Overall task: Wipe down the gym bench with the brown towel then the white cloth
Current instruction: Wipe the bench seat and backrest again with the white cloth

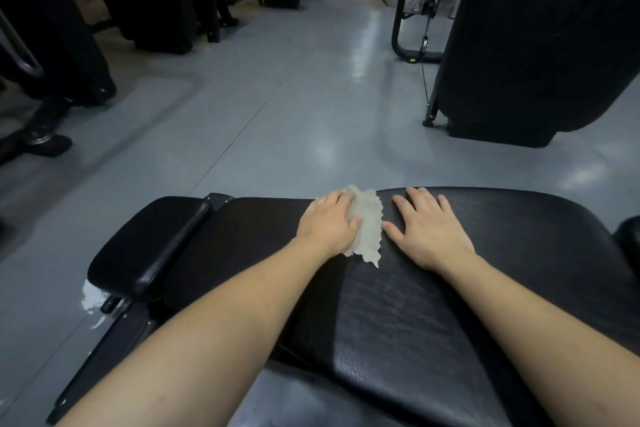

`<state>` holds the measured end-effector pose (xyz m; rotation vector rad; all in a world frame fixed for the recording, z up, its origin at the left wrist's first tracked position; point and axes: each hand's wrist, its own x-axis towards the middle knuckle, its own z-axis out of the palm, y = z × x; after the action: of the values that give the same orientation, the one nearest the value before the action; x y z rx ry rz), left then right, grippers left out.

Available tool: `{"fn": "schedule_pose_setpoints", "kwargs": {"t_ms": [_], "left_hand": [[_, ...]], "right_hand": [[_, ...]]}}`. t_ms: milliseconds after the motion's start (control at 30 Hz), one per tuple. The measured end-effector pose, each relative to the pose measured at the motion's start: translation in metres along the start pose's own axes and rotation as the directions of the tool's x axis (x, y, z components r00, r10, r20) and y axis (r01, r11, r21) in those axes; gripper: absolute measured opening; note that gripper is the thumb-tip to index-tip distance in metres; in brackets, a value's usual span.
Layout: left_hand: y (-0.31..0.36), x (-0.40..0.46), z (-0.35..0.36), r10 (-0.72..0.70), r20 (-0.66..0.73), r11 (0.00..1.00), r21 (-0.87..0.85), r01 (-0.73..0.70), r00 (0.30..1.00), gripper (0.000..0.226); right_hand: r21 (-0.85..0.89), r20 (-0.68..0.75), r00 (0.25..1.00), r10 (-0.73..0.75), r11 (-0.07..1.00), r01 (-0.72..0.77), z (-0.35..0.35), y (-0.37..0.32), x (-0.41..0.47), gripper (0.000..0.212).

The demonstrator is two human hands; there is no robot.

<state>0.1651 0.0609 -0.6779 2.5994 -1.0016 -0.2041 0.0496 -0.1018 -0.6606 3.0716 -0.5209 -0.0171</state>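
The black padded gym bench (415,315) fills the lower part of the head view, its long pad running from left to right. A thin white cloth (369,229) lies flat on the pad near its far edge. My left hand (329,222) presses down on the cloth's left part with straight fingers. My right hand (427,227) rests flat on the bare pad just right of the cloth, fingers spread. No brown towel is in view.
A smaller black seat pad (149,246) sits at the bench's left end, with the metal frame (97,357) below it. Grey floor (294,121) stretches ahead. Dark gym machines stand at the left (62,45) and right (533,45).
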Motion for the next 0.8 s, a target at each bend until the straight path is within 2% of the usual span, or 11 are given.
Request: {"fn": "schedule_pose_setpoints", "kwargs": {"t_ms": [133,200,400,567,800], "left_hand": [[-0.002,0.021,0.008,-0.026,0.081,0.999,0.043,0.022,0.996,0.063],[-0.008,0.026,0.012,-0.038,0.067,0.998,0.057,0.034,0.997,0.062],[-0.035,0.032,0.009,-0.015,0.067,0.995,0.096,0.009,0.998,0.059],[-0.087,0.015,0.003,-0.049,0.038,0.991,0.126,0.043,0.998,0.057],[-0.133,0.014,-0.006,-0.170,0.042,0.977,0.138,0.163,0.985,0.059]], "right_hand": [[-0.022,-0.015,1.000,-0.013,1.000,0.012,0.004,0.002,0.000,0.079],[-0.032,-0.019,1.000,-0.015,0.999,0.015,0.004,0.002,0.000,0.083],[-0.033,-0.001,1.000,-0.013,0.999,0.013,0.004,0.002,0.002,0.073],[-0.036,0.010,1.000,-0.009,0.999,0.010,0.002,0.002,0.001,0.074],[-0.061,0.015,1.000,-0.009,0.998,0.010,-0.001,0.000,-0.001,0.074]]}}
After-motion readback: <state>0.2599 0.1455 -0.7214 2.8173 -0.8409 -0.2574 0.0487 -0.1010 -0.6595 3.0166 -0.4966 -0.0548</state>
